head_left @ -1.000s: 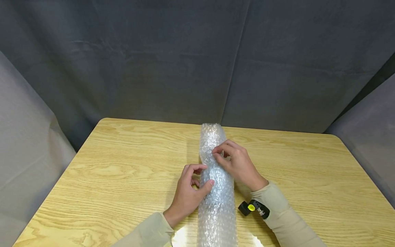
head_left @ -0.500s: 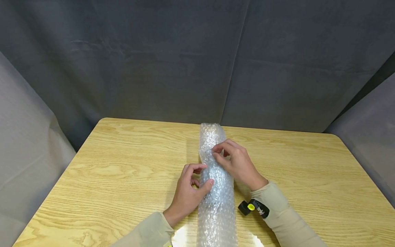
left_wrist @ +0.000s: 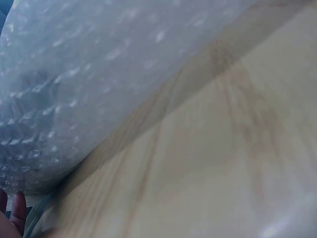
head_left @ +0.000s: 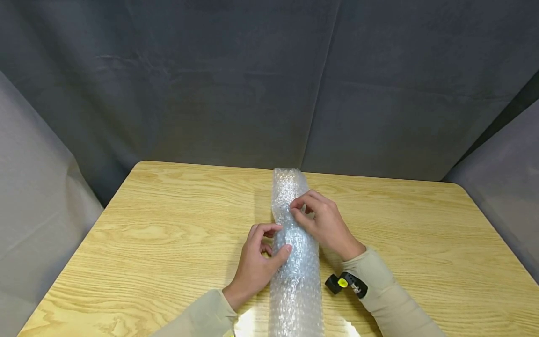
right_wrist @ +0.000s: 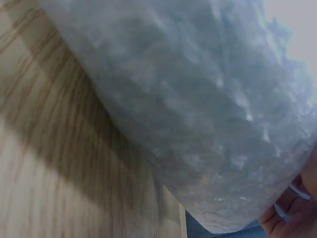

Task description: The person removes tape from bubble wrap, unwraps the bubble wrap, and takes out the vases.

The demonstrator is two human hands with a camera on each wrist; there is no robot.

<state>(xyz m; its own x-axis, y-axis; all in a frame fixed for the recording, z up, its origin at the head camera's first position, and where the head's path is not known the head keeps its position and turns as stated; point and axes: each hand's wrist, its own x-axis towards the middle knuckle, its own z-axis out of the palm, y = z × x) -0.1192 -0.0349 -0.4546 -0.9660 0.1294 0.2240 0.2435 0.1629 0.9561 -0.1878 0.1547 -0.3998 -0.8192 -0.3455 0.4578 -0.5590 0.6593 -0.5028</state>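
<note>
Since the earlier frame, barely anything has moved: your left hand and right hand keep their places on the bubble-wrap roll, which lies as it did.

From the left, one pale grey curtain hangs beside the one wooden table. Next comes one of your two beige sleeves, then your left hand, its thumb and index finger spread apart, both tips touching the roll's left side and upper face. The single roll lies lengthwise down the middle of the table, between your two hands, its far end near the back edge and its near end running out of view. One dark curtain stands behind it.

On the roll's right, your right hand reaches farther along than your left, thumb and index tips together, pinching the wrap on top; how much they hold is too small to tell. You wear one black wrist device there. A second grey curtain closes the right side.
</note>
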